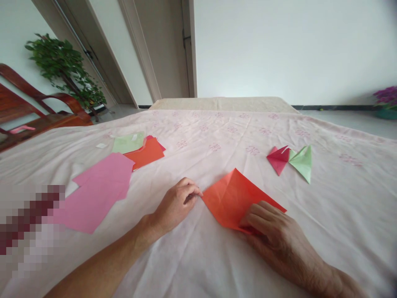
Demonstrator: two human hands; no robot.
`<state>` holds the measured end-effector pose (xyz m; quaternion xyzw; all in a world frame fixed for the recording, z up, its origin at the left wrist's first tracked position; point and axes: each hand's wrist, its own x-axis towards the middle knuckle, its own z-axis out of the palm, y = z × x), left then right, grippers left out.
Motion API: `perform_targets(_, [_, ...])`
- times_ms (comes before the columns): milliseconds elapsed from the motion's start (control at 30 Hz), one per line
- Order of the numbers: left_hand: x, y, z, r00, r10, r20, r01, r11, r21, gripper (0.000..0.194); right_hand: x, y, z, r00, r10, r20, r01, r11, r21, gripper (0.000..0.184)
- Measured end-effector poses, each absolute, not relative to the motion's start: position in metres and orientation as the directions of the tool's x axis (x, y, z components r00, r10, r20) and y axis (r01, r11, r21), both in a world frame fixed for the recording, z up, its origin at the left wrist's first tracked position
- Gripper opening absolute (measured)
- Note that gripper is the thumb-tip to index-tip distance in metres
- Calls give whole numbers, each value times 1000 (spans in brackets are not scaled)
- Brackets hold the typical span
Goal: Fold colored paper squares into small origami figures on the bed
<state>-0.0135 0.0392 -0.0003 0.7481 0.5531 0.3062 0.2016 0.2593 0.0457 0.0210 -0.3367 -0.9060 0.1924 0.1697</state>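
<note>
A creased sheet of orange paper (226, 198) lies in front of me, its far corner and right edge raised a little. My left hand (178, 203) pinches the sheet's left corner between thumb and fingertips. At the near right side, my right hand (274, 231) is closed on the paper, fingers curled over the near edge; its thumb is mostly hidden. Beyond the sheet, to the right, sit a folded dark pink paper piece (279, 159) and a folded light green paper piece (302, 163), side by side and close to touching.
Pink paper sheets (99, 190) overlap on the left of the patterned tablecloth (198, 140). Behind them are an orange-red sheet (149, 153) and a light green sheet (127, 143). A wooden chair (40, 103) and a leafy plant (58, 62) stand past the table's left side.
</note>
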Motion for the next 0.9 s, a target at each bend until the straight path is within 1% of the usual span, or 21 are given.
perform_targets(33, [-12,35,0,222,937,271,734,-344,586,28,260,46,25,-722,677,143,530,673,-516,21])
perform_targets(100, [-7,23,0,294,893,340,797,-426,429,31,260,49,29,-709,701,83,521,599,-608,28])
perform_targets(133, [-3,17,1,332,876,350,819,-452,354,32,260,51,29,-678,732,66,540,557,-631,33])
perform_targets(167, [2,11,1,362,866,345,833,-466,298,32,260,55,27,-624,779,63,582,517,-628,35])
perform_targets(200, [7,5,2,382,860,337,842,-474,256,34,259,59,24,-551,831,73,642,479,-599,35])
perform_targets(233, [11,1,2,402,857,323,844,-483,233,34,257,63,20,-469,877,101,714,444,-541,33])
perform_targets(267, [16,-2,2,415,855,310,843,-490,222,33,256,67,15,-393,907,150,787,416,-455,32])
perform_targets(333, [23,-4,1,430,854,292,836,-499,229,32,254,75,8,-321,917,237,881,381,-281,43])
perform_targets(367, [25,-3,1,433,854,290,831,-502,239,32,254,78,5,-305,918,253,903,363,-228,50])
perform_targets(400, [25,-1,0,436,852,290,825,-507,250,32,256,79,3,-284,927,245,916,338,-215,56])
perform_targets(467, [25,5,-1,446,847,291,809,-520,275,33,264,80,3,-214,963,161,926,253,-281,64])
perform_targets(533, [23,11,-2,451,845,289,792,-528,307,33,275,78,4,-161,987,30,914,160,-372,65])
perform_targets(600, [21,18,-3,448,845,293,778,-530,337,32,284,76,5,-149,986,-81,890,98,-445,64])
perform_targets(667, [21,22,-4,442,845,302,771,-530,353,30,289,79,6,-156,976,-152,845,52,-532,63])
perform_targets(733, [23,25,-5,439,844,308,769,-531,357,29,286,85,7,-161,967,-196,741,-13,-671,63])
perform_targets(800, [24,26,-5,428,844,322,775,-526,350,30,280,92,7,-162,963,-216,593,-80,-801,65])
perform_targets(867, [26,25,-5,408,849,336,794,-512,328,30,273,97,7,-144,967,-210,493,-114,-862,69])
perform_targets(900, [26,24,-4,397,853,338,808,-500,312,29,270,98,6,-136,971,-195,483,-107,-869,71])
